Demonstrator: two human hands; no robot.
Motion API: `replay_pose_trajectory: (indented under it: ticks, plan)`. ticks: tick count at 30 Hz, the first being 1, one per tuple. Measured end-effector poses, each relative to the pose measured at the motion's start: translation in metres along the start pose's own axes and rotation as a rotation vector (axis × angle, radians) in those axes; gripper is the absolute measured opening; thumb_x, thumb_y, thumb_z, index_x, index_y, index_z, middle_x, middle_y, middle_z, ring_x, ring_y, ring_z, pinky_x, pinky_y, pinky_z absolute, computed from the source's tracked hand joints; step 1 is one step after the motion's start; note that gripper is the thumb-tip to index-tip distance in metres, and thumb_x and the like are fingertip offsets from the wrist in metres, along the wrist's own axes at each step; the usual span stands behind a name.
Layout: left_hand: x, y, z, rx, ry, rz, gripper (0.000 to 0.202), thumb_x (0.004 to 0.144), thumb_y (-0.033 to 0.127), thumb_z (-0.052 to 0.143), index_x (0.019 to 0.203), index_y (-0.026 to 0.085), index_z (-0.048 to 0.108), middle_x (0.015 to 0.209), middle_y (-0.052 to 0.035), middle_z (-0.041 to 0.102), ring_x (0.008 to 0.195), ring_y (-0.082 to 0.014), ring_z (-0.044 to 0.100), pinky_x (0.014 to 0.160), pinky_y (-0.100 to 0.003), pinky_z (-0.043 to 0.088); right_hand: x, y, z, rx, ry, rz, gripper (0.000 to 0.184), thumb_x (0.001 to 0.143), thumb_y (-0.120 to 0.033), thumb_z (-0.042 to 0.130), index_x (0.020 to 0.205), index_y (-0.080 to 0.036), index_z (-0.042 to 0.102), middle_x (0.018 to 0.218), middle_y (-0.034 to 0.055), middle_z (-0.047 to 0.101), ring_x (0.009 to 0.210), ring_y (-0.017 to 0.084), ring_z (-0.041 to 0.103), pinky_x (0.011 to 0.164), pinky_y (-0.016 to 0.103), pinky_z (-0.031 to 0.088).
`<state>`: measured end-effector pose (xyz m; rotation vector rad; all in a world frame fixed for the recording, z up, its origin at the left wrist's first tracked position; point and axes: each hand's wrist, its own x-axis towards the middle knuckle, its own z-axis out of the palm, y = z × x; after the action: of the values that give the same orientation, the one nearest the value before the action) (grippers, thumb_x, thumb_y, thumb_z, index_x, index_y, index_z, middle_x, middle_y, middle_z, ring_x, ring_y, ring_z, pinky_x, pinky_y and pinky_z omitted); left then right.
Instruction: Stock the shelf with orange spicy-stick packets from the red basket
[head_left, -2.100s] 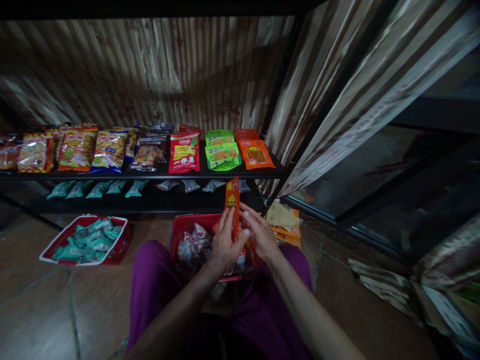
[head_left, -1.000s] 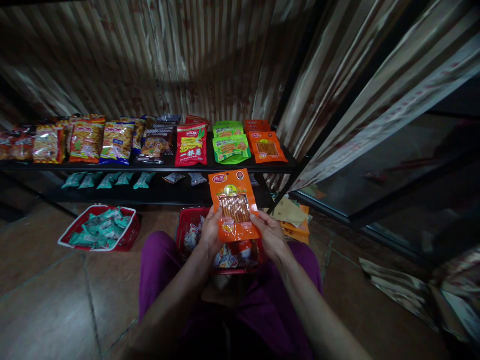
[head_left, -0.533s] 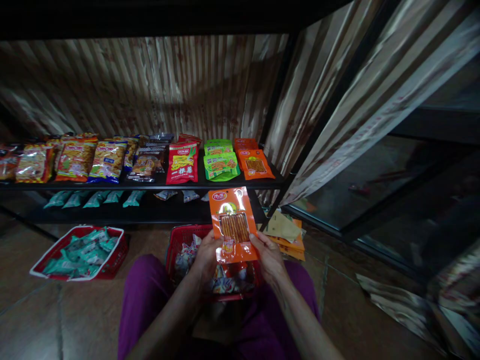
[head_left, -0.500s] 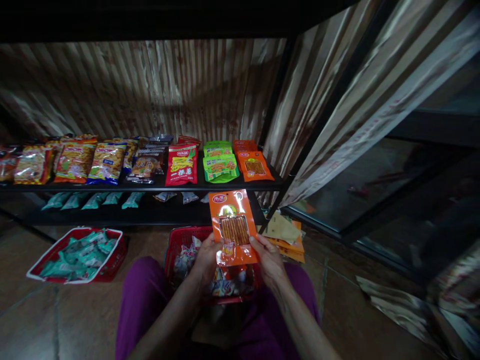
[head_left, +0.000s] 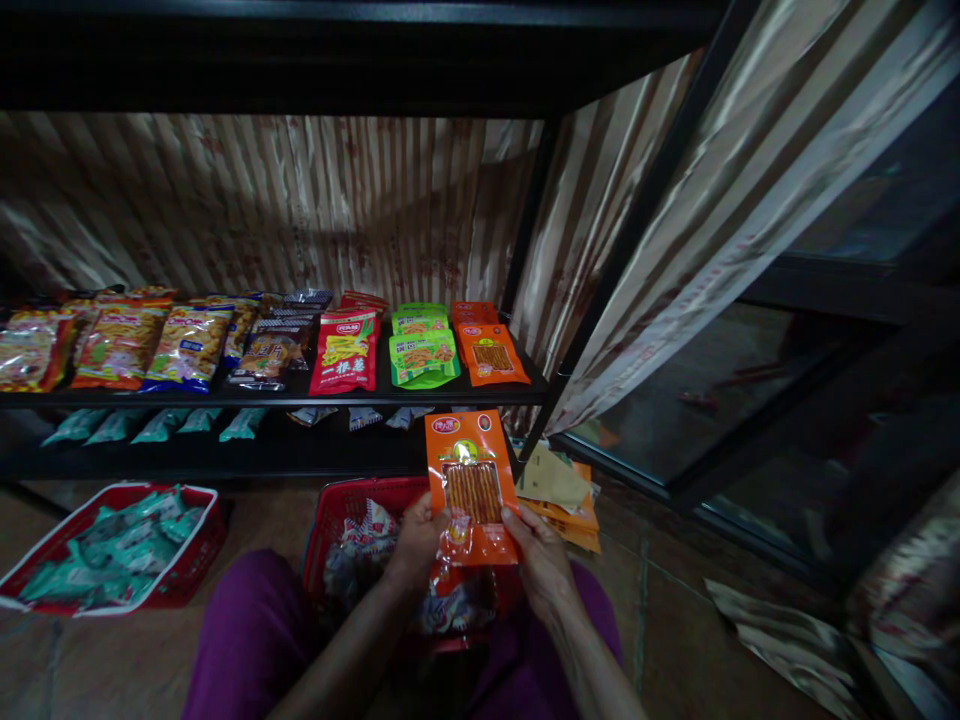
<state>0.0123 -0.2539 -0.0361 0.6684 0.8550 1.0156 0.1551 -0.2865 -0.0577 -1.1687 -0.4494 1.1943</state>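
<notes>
Purple trousers [head_left: 240, 640] flank the red basket [head_left: 397, 490]. Above it, forearms [head_left: 341, 655] stretched forward and converging, my left hand [head_left: 417, 542] and right hand [head_left: 541, 555] are clamped on opposite lower edges of the orange packet [head_left: 472, 490], its front facing me. Beyond the basket stands the black shelf [head_left: 337, 450].

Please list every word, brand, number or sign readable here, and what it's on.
"一根葱": red packet; its smaller print is unreadable.
"锅巴", probably: front green packet.
"片", ending a longer label: brown packet; the rest is unclear.
Held orange packet: oval logo and other print too blurred to quote.
Blue-edged packet, teal packets, white-and-red wrappers: markings too small or blurred.
</notes>
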Motion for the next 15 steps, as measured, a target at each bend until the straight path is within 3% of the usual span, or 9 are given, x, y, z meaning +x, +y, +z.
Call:
replay_pose_trajectory:
  ticks: [6, 15]
  plan:
    - [0.016, 0.001, 0.018, 0.015, -0.022, 0.020, 0.033, 0.056, 0.031, 0.072, 0.082, 0.014, 0.061, 0.066, -0.0021, 0.065, 0.057, -0.0156, 0.059, 0.056, -0.026, 0.043, 0.016, -0.015, -0.007, 0.006, 0.032, -0.007, 0.033, 0.052, -0.035, 0.082, 0.080, -0.020, 0.072, 0.073, 0.0031, 0.073, 0.062, 0.020, 0.066, 0.060, 0.031, 0.052]
    - [0.057, 0.004, 0.045, 0.043, -0.008, 0.075, 0.021, 0.057, 0.021, 0.068, 0.077, 0.014, 0.063, 0.070, -0.0035, 0.067, 0.058, -0.0146, 0.058, 0.057, -0.025, 0.044, 0.049, -0.041, -0.012, -0.019, 0.084, -0.134, 0.030, 0.052, -0.035, 0.080, 0.078, -0.022, 0.071, 0.071, 0.0011, 0.072, 0.060, 0.019, 0.065, 0.058, 0.029, 0.052]
